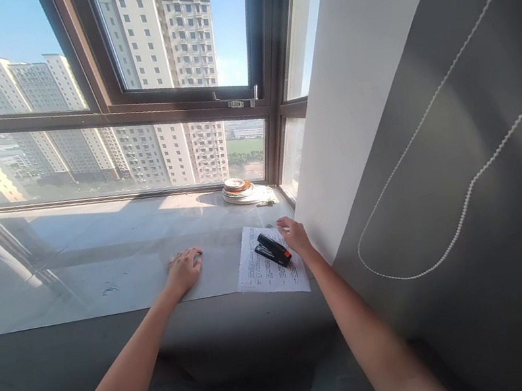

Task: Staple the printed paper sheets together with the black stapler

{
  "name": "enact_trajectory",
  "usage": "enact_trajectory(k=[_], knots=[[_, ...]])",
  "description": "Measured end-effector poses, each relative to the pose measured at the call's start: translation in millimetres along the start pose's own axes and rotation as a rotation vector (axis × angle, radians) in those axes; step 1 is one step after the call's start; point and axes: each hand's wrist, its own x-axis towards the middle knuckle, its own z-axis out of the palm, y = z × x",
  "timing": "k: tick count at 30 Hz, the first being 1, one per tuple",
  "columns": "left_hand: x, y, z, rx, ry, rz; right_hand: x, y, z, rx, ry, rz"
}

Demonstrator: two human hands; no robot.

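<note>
My left hand (185,270) lies palm down on the pale windowsill (131,287), its fingers loosely stretched and nothing visible in it. To the right, a stack of printed paper sheets (252,271) reaches the sill's front edge. A black stapler (270,247) with a red part at one end rests slantwise on the paper. Just right of the stapler, my right hand (294,235) hovers or rests over the paper's upper right corner, fingers slightly bent and apart. Near its fingertips is a small dark item (269,225), too small to name.
A stack of round tape-like rolls (239,191) sits by the window corner, with a small dark object (266,203) beside it. A beaded blind chain (419,275) hangs at right before a grey blind. The white wall (336,163) closes the sill's right side.
</note>
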Motion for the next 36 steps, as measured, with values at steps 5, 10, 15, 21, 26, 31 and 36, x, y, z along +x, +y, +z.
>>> enact_trajectory(k=[5, 10, 15, 21, 26, 31, 36], knots=[[-10, -83, -30.3, 0.071, 0.04, -0.117, 33, 11, 40, -0.252, -0.353, -0.082], [-28, -150, -48.3, -0.064, 0.025, -0.26, 52, -16, 94, -0.367, -0.437, -0.175], [-29, -149, -53.1, -0.276, 0.163, -0.406, 73, -82, 183, -0.361, -0.505, -0.233], [-33, -161, -59.1, -0.636, 0.396, -0.515, 79, -151, 275, -0.315, -0.58, -0.332], [-33, -164, -54.6, -0.661, 0.419, -0.498, 75, -159, 285, -0.319, -0.609, -0.39], [-33, -162, -53.4, -0.54, 0.41, -0.441, 72, -139, 261, -0.316, -0.554, -0.429], [-33, -153, -55.6, -0.336, 0.383, -0.375, 65, -106, 222, -0.331, -0.477, -0.419]])
